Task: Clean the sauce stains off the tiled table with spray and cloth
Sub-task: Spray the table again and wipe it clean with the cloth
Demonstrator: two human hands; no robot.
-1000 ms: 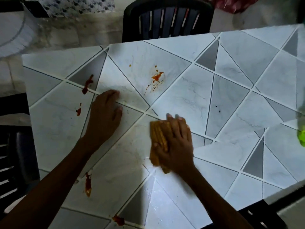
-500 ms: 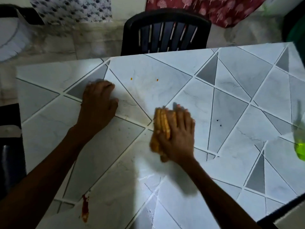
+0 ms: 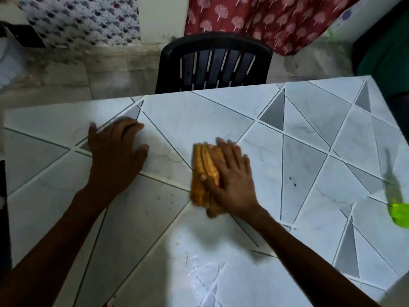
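Note:
My right hand (image 3: pixel 230 176) presses a folded orange cloth (image 3: pixel 202 173) flat on the middle of the tiled table (image 3: pixel 305 151). Its fingers lie spread over the cloth and the thumb hooks its left edge. My left hand (image 3: pixel 115 156) rests palm down on the tiles to the left, fingers apart, holding nothing. A green spray bottle (image 3: pixel 397 204) stands at the right edge, partly cut off and blurred. Two small dark specks (image 3: pixel 292 181) show on a tile to the right of the cloth. A wet sheen (image 3: pixel 199 271) lies on the near tiles.
A black plastic chair (image 3: pixel 214 63) stands against the table's far edge. Red patterned fabric (image 3: pixel 265 16) and a floral cloth (image 3: pixel 84 18) hang behind it. A dark green object (image 3: pixel 385 56) sits beyond the far right corner. Bare floor lies at the far left.
The orange splatter and small dots near the table's middle are gone where my right hand wiped. The view has tilted up, so the red stains at the left and near edge left the frame.

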